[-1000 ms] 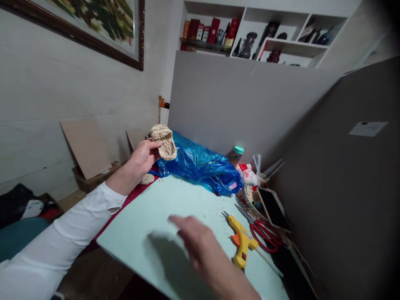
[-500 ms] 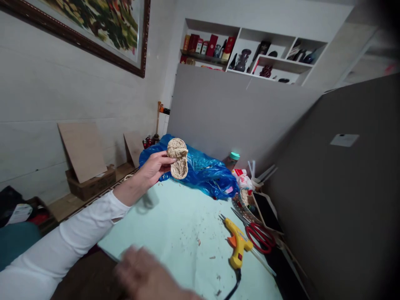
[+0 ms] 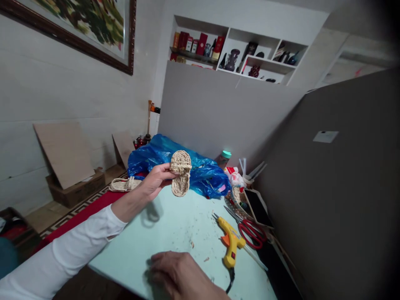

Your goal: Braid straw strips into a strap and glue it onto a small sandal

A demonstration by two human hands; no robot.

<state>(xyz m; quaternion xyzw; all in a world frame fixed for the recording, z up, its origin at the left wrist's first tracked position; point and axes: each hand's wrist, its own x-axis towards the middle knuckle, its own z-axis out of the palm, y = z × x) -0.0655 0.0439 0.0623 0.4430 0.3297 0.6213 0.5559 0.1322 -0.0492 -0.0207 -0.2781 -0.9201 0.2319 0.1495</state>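
A small woven straw sandal (image 3: 180, 183) hangs upright above the table, its sole and crossing strap showing. My left hand (image 3: 158, 179) pinches it at the side near the strap, thumb in front. Low over the front of the table, my right hand (image 3: 184, 273) is open with loosely bent fingers and nothing visible in it; whether it touches the surface I cannot tell. To its right lies a yellow glue gun (image 3: 231, 243) with an orange trigger. Red-handled scissors (image 3: 253, 234) rest just beyond the glue gun.
A crumpled blue plastic bag (image 3: 206, 177) covers the far end of the pale green table (image 3: 175, 225). Another straw sandal (image 3: 123, 184) sits at the left on red cloth. A dark-screened tablet or phone (image 3: 258, 206) and a grey partition (image 3: 337, 187) stand at the right.
My view has shifted, and the sandal sits lower in it. My right hand has moved right over the table and is less blurred. More of the other sandal shows at the left.
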